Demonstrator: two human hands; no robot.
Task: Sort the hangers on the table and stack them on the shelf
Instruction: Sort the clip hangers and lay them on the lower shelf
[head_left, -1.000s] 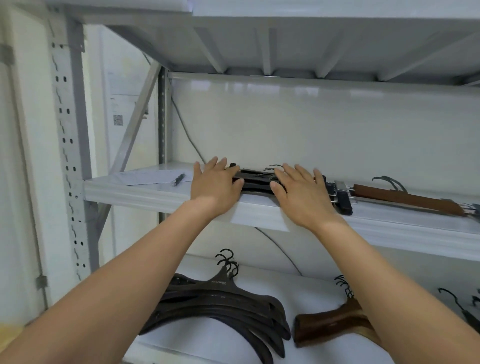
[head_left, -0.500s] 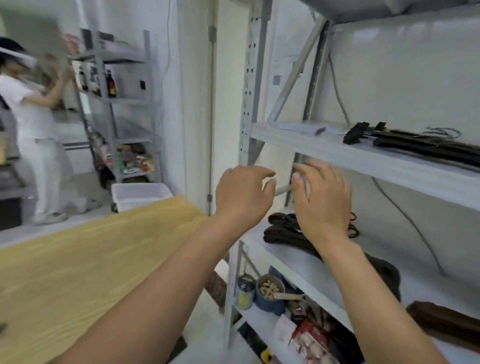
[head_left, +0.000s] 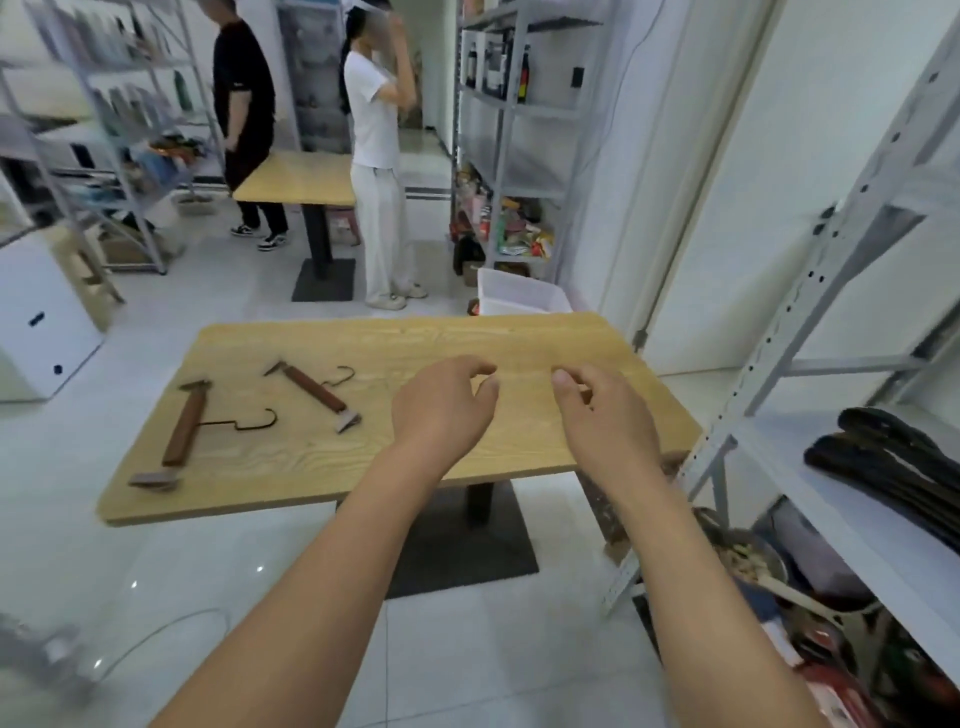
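Of the person only the two forearms and the hands show; both arms are bare along all the length in view, from the lower edge of the picture up to the wrists; the left hand (head_left: 441, 410) and the right hand (head_left: 605, 423) are bare as well; the wrists are slim, the forearms smooth and broader toward the camera; the nails, where they can be made out, are short and plain.
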